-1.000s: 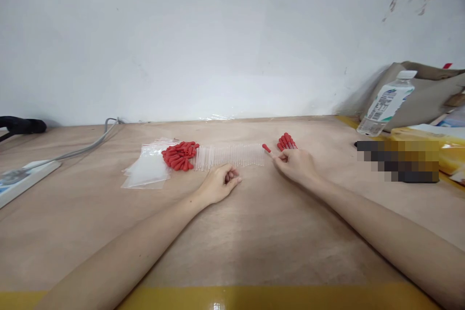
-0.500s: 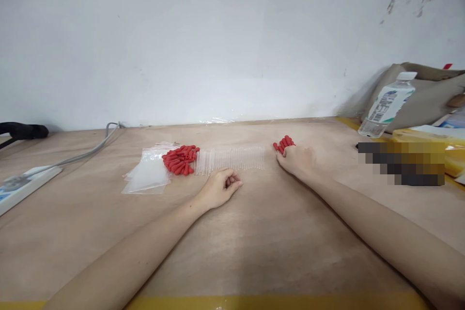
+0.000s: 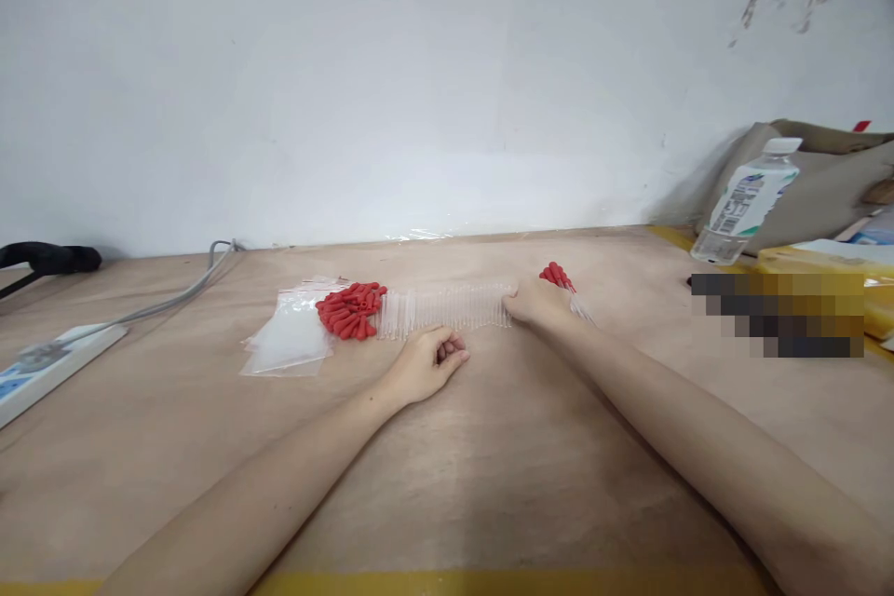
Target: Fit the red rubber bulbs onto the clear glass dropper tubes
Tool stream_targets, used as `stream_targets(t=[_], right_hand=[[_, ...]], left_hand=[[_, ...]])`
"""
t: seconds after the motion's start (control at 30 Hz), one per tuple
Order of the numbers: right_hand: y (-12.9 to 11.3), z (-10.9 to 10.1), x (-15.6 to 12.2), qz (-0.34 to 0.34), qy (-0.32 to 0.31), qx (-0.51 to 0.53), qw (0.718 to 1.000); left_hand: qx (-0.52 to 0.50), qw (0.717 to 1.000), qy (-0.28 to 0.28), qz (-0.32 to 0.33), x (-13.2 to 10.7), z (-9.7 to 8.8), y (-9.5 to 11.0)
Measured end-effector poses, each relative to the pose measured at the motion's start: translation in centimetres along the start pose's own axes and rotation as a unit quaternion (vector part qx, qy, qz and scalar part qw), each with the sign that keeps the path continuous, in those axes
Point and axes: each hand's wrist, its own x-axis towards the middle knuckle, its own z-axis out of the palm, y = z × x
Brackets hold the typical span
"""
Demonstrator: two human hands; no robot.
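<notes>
A row of clear plastic tubes point(image 3: 447, 307) lies across the wooden table point(image 3: 489, 466). At its left end sits a pile of red rubber bulbs point(image 3: 351, 309). My right hand point(image 3: 535, 303) rests at the row's right end, fingers curled on the last tubes. Behind it lies a small bunch of tubes with red bulbs fitted point(image 3: 559, 279). My left hand point(image 3: 426, 361) rests on the table just in front of the row, fingers loosely curled inward, palm up; nothing shows in it.
Clear zip bags point(image 3: 290, 335) lie left of the bulbs. A power strip point(image 3: 42, 363) and grey cable point(image 3: 174, 293) sit far left. A water bottle point(image 3: 744, 200), a brown bag point(image 3: 817, 177) and yellow packaging point(image 3: 824, 265) crowd the right. A white wall stands behind.
My right hand put a red-bulbed tube down on the bunch at the right, then moved left to the end of the tube row. My left hand stayed put.
</notes>
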Motion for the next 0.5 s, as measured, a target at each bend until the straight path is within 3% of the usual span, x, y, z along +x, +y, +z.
stream_targets(t=[0.17, 0.33, 0.5], right_hand=[[-0.2, -0.2, 0.5, 0.0, -0.016, 0.005, 1.0], [-0.4, -0.5, -0.8, -0.026, 0.005, 0.014, 1.0], [0.7, -0.1, -3.4, -0.135, 0.107, 0.053, 0.984]], left_hand=[[-0.001, 1.0, -0.002, 0.002, -0.1, 0.1, -0.1], [0.008, 1.0, 0.026, 0.005, -0.3, 0.0, 0.2], [0.205, 0.97, 0.128, -0.013, 0.8, -3.3, -1.3]])
